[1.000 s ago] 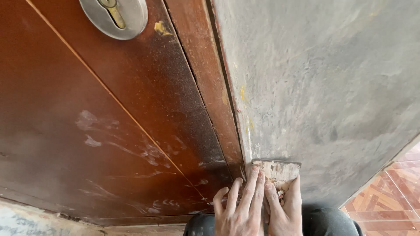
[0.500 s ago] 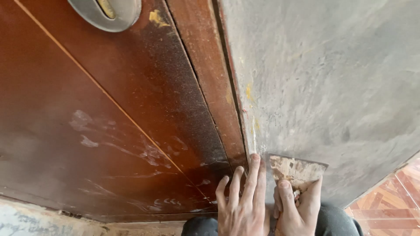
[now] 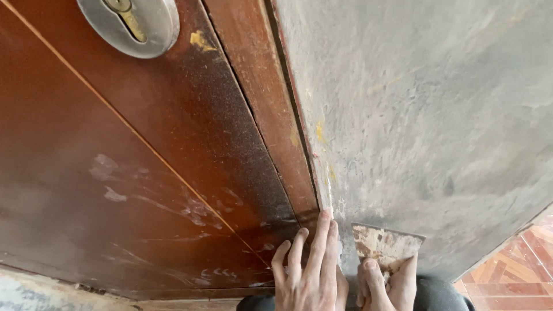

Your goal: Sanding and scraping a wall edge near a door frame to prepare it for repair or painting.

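Observation:
My left hand (image 3: pixel 308 270) lies flat with its fingers spread against the lower edge of the brown wooden door frame (image 3: pixel 271 115), its fingertips at the seam with the grey plastered wall (image 3: pixel 426 115). My right hand (image 3: pixel 383 285) grips a metal putty knife (image 3: pixel 385 245), whose wide, stained blade is pressed flat on the wall just right of the seam. The knife's handle is hidden in my hand.
A dark brown door (image 3: pixel 103 173) with pale smears fills the left. A round metal lock plate (image 3: pixel 132 23) sits at the top left. Yellowish filler spots (image 3: pixel 319 132) dot the seam. Reddish patterned floor tiles (image 3: pixel 512 276) show at the bottom right.
Both hands and the putty knife have slid a little to the right and lower along the wall. The view has shifted slightly with them.

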